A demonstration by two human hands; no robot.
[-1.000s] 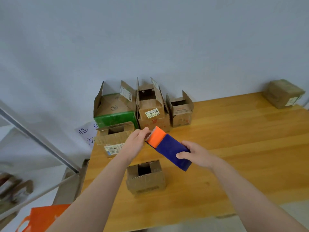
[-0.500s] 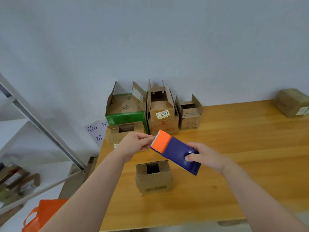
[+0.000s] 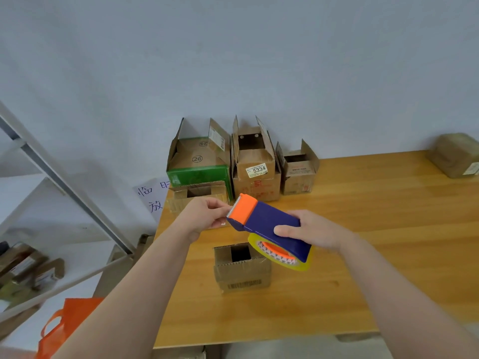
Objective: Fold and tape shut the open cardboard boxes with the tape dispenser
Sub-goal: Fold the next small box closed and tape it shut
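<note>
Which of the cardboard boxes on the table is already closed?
The lone box at the far right corner of the table: its top is shut, while the five others, like the nearest one, show open tops.

The tape dispenser [image 3: 269, 222] is smooth moulded plastic, blue and orange, with a dull sheen; its tape roll [image 3: 300, 265] is glossy, yellowish and see-through. The small box [image 3: 242, 274] is matt brown cardboard with corrugated raw edges. The bench [image 3: 383, 244] is smooth varnished wood, faintly shiny.
</note>
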